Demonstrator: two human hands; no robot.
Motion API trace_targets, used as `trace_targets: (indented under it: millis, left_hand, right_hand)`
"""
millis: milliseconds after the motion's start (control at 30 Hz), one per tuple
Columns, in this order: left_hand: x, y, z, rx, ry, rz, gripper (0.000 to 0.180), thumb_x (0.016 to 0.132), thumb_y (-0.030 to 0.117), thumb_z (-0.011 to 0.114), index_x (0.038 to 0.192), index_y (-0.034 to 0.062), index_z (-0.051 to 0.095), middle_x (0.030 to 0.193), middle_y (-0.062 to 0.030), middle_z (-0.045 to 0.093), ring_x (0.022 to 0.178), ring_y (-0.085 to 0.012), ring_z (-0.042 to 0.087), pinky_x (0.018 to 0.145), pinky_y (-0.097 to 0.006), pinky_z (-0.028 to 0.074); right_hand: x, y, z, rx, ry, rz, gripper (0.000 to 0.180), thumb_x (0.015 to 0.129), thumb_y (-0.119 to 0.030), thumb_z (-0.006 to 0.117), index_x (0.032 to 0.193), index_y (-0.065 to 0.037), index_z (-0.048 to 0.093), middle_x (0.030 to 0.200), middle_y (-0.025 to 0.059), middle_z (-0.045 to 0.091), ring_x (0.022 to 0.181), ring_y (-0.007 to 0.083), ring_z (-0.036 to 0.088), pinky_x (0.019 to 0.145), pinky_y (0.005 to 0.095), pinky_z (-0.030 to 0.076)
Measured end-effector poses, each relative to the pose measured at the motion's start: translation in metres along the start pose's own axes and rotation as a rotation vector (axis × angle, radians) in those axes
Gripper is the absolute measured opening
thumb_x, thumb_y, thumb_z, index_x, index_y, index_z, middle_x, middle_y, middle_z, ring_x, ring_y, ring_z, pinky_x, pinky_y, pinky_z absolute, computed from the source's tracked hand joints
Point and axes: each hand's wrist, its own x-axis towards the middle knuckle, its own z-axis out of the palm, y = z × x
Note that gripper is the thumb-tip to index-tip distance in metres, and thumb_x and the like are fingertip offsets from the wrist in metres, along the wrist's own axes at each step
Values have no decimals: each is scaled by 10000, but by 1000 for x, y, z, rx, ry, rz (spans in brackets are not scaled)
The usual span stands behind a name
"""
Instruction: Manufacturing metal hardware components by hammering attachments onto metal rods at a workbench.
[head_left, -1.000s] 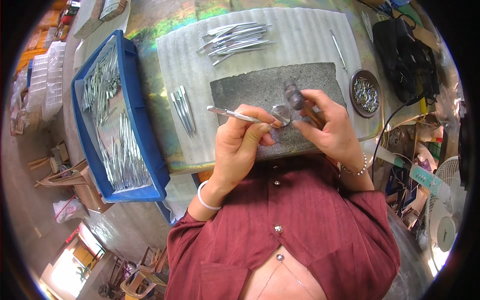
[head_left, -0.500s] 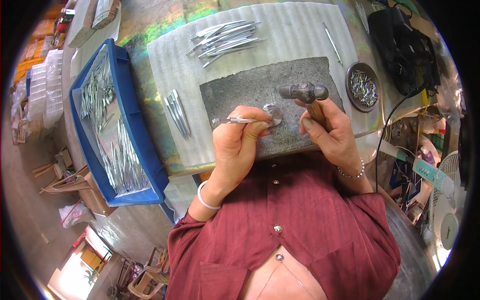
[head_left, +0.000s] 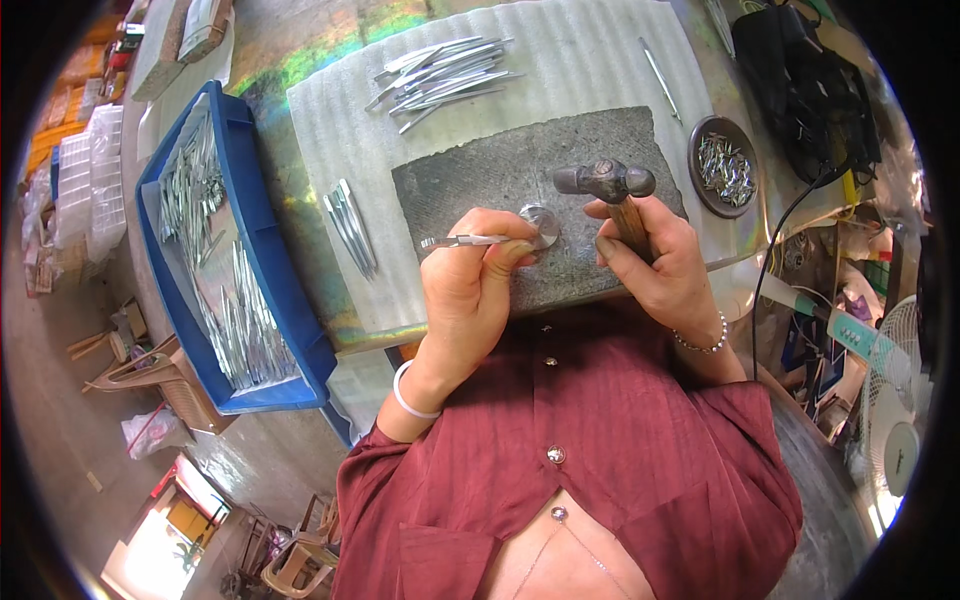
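Observation:
My left hand (head_left: 470,270) pinches a slim silver metal strip (head_left: 463,241) between thumb and fingers. One end of the strip sticks out to the left; the other is hidden by my fingertips. Right beside those fingertips is a small round shiny metal block (head_left: 543,222) on a dark grey slab (head_left: 462,180). My right hand (head_left: 660,260) is closed around the wooden handle of a hammer (head_left: 606,182). The hammer's dark metal head is to the right of the round block and apart from it.
A pile of silver strips (head_left: 440,80) lies on the white foam sheet (head_left: 560,50), with a smaller bunch (head_left: 350,230) at left. A blue tray (head_left: 245,170) holds many more. On the right are a round dish (head_left: 699,185) of small metal pieces, a black bag (head_left: 795,90) and a cable (head_left: 770,255).
The whole view has shifted slightly. Both hands keep their grips on the strip and the hammer, with hardly any movement between them.

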Motion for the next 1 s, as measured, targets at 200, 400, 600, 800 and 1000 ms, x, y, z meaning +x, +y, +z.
trace_targets:
  millis: [200, 400, 600, 800, 1000]
  left_hand:
    - [0, 0, 2, -10, 21, -11, 44, 887, -21, 548, 883, -33, 590, 814, -86, 598, 662, -135, 581, 585, -239, 474]
    - [4, -3, 1, 402, -52, 331, 193, 738, -83, 580, 906, 11, 580, 819, -97, 601, 623, -227, 604, 540, -295, 496]
    - [0, 8, -1, 740, -133, 416, 257, 703, 38, 584, 958, 60, 569, 862, -94, 579, 694, -236, 629, 537, -319, 508]
    - [3, 20, -3, 598, -195, 329, 253, 735, 64, 599, 981, 62, 539, 923, -105, 575, 719, -257, 630, 538, -340, 523]
    - [-3, -1, -3, 638, -247, 440, 222, 686, 112, 619, 899, 76, 566, 902, -64, 556, 777, -230, 581, 569, -333, 502]
  right_hand:
    - [0, -1, -1, -37, -4, -22, 283, 823, -6, 584, 1104, 0, 550, 901, 86, 653, 778, 122, 627, 740, 260, 491]
    - [-4, -12, 1, 363, -41, 69, 316, 883, -32, 554, 1193, 8, 504, 882, 61, 618, 700, 127, 606, 659, 249, 489]
    - [2, -52, -2, -41, -244, -475, 375, 749, -69, 749, 1074, 7, 579, 763, 89, 601, 629, 145, 597, 563, 250, 467]
    - [16, -86, 7, -339, -304, -615, 280, 662, 34, 680, 925, -27, 606, 745, 110, 581, 632, 270, 605, 544, 333, 487]
    - [18, -91, 9, -408, -323, -555, 254, 676, 28, 672, 912, -33, 599, 738, 110, 580, 622, 271, 603, 529, 327, 479]
